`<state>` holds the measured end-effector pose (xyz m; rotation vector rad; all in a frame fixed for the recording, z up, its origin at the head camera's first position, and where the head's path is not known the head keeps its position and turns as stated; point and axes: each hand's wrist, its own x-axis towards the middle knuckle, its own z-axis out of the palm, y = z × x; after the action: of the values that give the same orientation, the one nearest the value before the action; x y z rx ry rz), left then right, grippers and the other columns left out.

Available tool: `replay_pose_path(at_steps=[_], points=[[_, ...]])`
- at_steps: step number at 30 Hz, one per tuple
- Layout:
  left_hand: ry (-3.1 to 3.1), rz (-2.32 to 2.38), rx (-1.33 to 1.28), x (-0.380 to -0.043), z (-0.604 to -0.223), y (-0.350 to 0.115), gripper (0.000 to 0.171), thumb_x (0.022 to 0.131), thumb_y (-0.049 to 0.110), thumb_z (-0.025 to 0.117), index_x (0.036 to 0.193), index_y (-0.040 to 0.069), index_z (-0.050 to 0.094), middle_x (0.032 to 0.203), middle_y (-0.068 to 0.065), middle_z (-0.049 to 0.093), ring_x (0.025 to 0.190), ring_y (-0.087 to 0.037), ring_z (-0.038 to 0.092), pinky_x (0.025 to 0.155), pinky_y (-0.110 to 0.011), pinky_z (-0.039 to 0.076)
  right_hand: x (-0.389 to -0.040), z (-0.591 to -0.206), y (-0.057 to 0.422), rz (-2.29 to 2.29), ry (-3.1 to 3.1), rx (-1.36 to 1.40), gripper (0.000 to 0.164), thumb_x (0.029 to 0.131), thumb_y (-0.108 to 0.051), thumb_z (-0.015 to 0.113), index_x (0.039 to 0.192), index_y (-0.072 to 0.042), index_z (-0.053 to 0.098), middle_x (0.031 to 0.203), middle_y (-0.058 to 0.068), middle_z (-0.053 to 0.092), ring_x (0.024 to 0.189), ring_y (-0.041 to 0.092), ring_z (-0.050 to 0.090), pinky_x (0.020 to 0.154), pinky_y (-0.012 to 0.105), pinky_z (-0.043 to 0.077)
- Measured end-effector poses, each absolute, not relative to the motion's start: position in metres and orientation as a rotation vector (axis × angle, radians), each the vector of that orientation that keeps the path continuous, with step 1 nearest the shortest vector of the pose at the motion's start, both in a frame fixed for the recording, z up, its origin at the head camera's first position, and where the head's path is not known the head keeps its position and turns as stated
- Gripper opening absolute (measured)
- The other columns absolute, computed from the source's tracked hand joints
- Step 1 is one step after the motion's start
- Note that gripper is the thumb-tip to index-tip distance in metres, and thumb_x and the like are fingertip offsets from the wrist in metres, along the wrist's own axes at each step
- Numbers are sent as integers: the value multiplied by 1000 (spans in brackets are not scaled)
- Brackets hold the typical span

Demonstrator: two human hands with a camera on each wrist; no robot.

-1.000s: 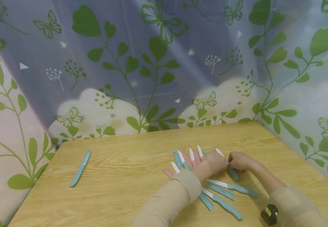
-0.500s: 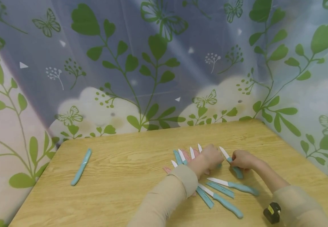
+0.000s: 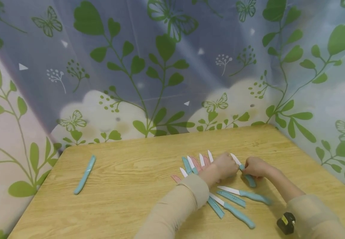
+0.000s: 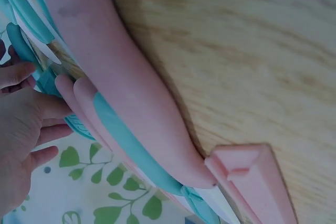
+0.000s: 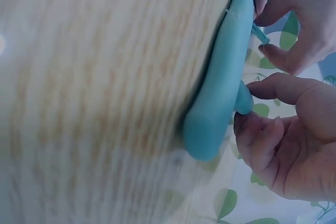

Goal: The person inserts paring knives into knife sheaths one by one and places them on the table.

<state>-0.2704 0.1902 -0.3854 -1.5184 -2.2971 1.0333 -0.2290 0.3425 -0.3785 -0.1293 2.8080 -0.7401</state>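
Between the closed fingertips of the right hand (image 3: 256, 167), the nearer one, a blue-handled knife (image 3: 250, 181) is held, its blade (image 3: 235, 159) slanting away past them; the left hand (image 3: 226, 165) pinches a blue sheath (image 5: 261, 34), fingertips barely parted.

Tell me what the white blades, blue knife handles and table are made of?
White blades: maybe ceramic or coated metal; they look plain white, without mirror shine.
Blue knife handles: probably smooth, matte plastic; the colour is even.
Table: wood or a wood-look covering, fairly dull; grain lines show.
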Motion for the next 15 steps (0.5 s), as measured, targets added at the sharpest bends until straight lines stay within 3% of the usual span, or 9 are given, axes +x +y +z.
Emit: replay_pose_path(at_steps=[2,6,8,10,15], points=[[-2307,1044,-1526,-270,-384,189,64,69,44,79,126,32,52,117,19,60,102,-2,54,92,-17,37,-230,-378,341,-736,2802,-129,22,83,-8,57,62,-7,51,46,-7,37,41,4,35,39,16,38],[-2327,1038,-1536,-269,-383,185,58,70,42,80,121,34,55,117,20,59,100,-2,52,92,-17,37,-230,-378,339,-748,2787,-132,14,83,-7,56,70,-4,53,49,-6,38,41,4,35,40,15,36],[-2342,989,-1535,-270,-382,182,48,76,41,75,120,33,57,118,19,59,101,-2,52,91,-17,38,-230,-378,338,-744,2794,-146,10,82,-6,56,73,-2,55,49,-6,39,41,4,35,40,14,35],[-2387,914,-1529,-271,-379,178,51,75,40,76,121,30,56,118,17,58,104,-3,53,93,-19,39,-230,-378,338,-737,2802,-157,10,82,-7,55,75,-1,54,51,-5,40,41,4,35,40,14,34],[-2693,444,-1527,-276,-367,163,26,88,29,63,109,19,50,89,13,66,76,-2,58,75,-13,46,-228,-378,339,-712,2800,-143,11,87,-9,50,80,-1,50,61,1,43,45,7,34,42,17,31]])
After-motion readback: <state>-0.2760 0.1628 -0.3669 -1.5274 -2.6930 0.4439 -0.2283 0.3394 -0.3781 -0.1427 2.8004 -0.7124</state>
